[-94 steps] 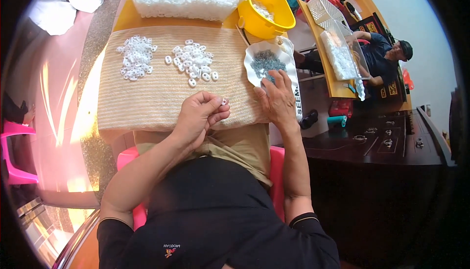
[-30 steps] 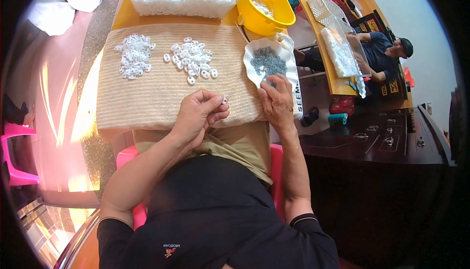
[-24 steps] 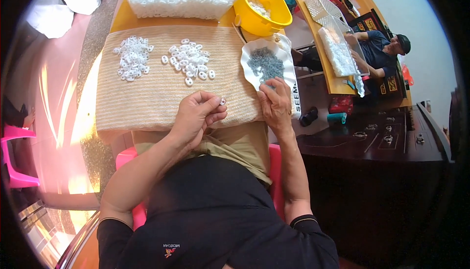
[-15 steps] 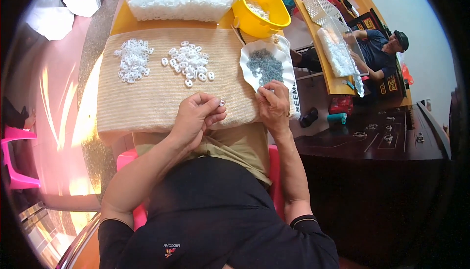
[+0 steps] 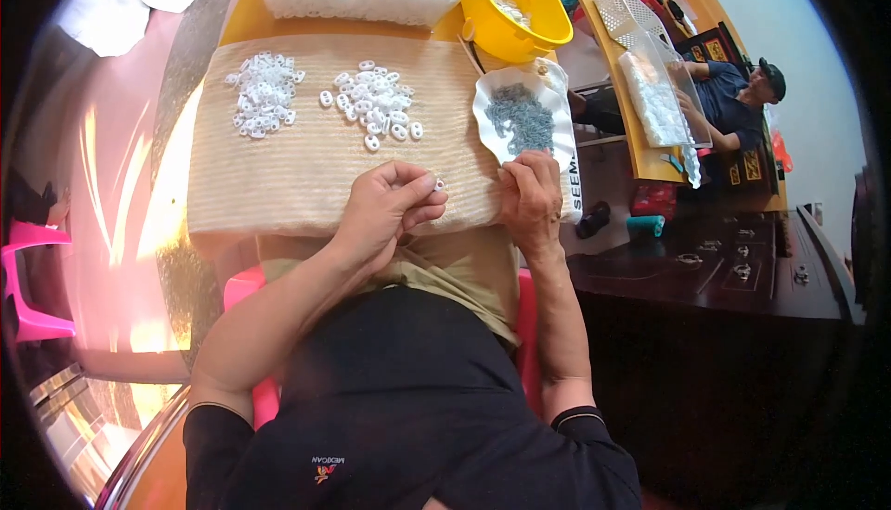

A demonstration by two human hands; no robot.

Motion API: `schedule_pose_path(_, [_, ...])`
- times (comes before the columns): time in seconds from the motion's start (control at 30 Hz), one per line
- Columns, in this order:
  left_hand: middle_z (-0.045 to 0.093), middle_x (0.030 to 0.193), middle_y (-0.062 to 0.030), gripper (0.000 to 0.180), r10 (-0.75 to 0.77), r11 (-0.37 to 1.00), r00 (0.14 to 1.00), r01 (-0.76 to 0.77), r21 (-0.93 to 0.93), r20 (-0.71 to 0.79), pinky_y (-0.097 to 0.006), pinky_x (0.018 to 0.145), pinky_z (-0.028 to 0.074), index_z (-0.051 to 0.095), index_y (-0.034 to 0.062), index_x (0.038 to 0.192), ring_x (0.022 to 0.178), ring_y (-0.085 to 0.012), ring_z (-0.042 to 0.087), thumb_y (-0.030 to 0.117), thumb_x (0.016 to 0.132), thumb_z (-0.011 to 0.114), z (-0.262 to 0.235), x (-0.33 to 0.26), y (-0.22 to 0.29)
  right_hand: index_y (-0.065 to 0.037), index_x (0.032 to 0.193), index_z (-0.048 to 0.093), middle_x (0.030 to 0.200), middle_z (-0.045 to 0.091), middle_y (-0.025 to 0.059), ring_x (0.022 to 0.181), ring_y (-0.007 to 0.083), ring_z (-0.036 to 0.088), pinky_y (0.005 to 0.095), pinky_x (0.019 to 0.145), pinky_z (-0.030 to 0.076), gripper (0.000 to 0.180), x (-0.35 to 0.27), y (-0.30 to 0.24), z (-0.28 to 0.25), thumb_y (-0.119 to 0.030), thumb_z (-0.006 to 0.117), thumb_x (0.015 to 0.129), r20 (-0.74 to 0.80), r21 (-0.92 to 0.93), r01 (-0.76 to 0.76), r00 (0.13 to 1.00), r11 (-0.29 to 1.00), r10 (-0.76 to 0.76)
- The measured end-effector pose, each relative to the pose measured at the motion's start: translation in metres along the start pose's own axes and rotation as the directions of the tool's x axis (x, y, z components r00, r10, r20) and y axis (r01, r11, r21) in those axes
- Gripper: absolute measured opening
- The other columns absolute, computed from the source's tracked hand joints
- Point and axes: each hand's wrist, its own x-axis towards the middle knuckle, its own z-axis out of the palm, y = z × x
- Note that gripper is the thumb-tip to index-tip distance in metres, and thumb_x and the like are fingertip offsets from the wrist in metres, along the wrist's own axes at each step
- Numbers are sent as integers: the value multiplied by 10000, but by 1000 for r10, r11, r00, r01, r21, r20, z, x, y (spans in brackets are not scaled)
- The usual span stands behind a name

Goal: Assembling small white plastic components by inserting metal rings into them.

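Your left hand point(image 5: 394, 204) pinches a small white fitting point(image 5: 440, 185) between thumb and forefinger above the near part of the striped cloth point(image 5: 306, 185), the other fingers curled in below. Your right hand point(image 5: 534, 199) is at the near edge of the white fluted dish point(image 5: 487, 129), thumb and fingers bunched together; you cannot tell from here whether anything is between the tips.

The fitting looks like hard plastic: very light, stiff, probably smooth enough to skid if you squeeze it off-centre. Grip it by its outer rim, pads on opposite sides, so the opening stays uncovered. It seems unlikely to crack under finger pressure.

The heap of fine grey pieces point(image 5: 522, 118) in the dish should be light too, perhaps springy and apt to tangle; take one by its end with the fingertips. The two-holed white ovals point(image 5: 371, 102), heaped on the cloth beyond your left hand, lift best by their rounded sides.
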Motion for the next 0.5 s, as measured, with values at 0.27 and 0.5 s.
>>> schedule_pose_path(0.27, [643, 891, -86, 109, 5, 1000, 1000, -6, 30, 6, -250, 721, 582, 569, 1, 989, 807, -153, 666, 60, 905, 606, -1, 0, -3, 6, 884, 609, 923, 594, 114, 902, 231, 573, 319, 843, 463, 64, 12, -32, -2, -35, 646, 851, 73, 393, -176, 984, 903, 160])
schedule_pose_path(0.5, [648, 916, -94, 161, 12, 999, 1000, -13, 30, 25, -259, 750, 573, 571, -16, 1042, 818, -151, 661, 48, 900, 610, -1, -1, -3, 41, 926, 615, 958, 596, 53, 869, 98, 545, 212, 779, 436, 114, 10, -43, 9, -70, 595, 921, 437, 728, -536, 843, 427, 313])
